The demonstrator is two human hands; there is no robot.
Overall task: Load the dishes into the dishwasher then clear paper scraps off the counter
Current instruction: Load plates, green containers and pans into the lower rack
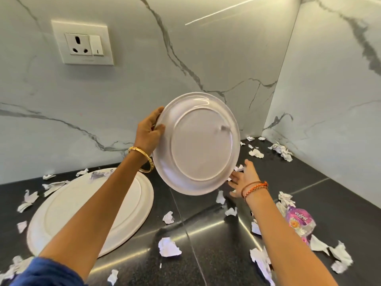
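Gripping plate (198, 145) rim, left hand (148, 131); right hand (244, 178) seemingly apart.

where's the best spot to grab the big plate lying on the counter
Take the big plate by its rim on the near right edge, coming from the right. It lies flat upside down, so the rim is the only lip to get fingers under, and that side has fewer paper scraps against it than the far edge.

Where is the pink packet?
The pink packet lies on the black counter at the right, beside the right forearm, among paper scraps.
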